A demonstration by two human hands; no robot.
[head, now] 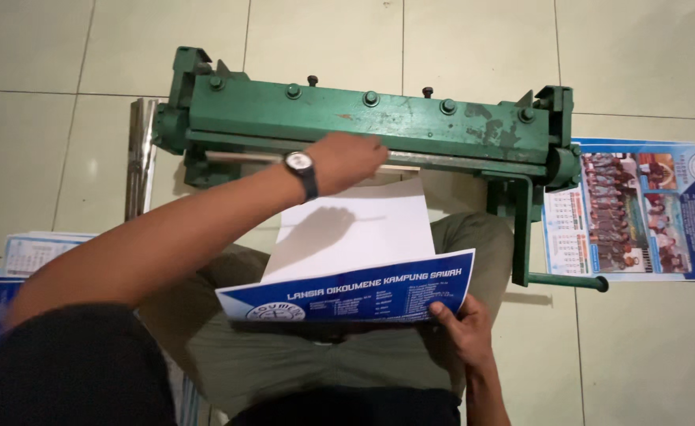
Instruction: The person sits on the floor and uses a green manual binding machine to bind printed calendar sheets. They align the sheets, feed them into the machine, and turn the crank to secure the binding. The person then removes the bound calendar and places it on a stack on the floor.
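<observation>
A green metal bench machine [363, 118] stands on the tiled floor in front of my crossed legs. A large sheet [355, 229], white on the back with a blue printed band curled up at its near edge, runs from my lap into the machine's jaw. My left hand [347, 162], with a wristwatch on the wrist, lies at the jaw, its fingers curled over a thin metal strip [237, 157] along the sheet's top edge. My right hand [462, 327] pinches the sheet's near right corner.
The machine's green lever handle [560, 280] hangs down at the right. A printed calendar poster [639, 209] lies on the floor beyond it. Long metal strips [138, 158] lie at the left, and stacked printed sheets [24, 252] near my left elbow.
</observation>
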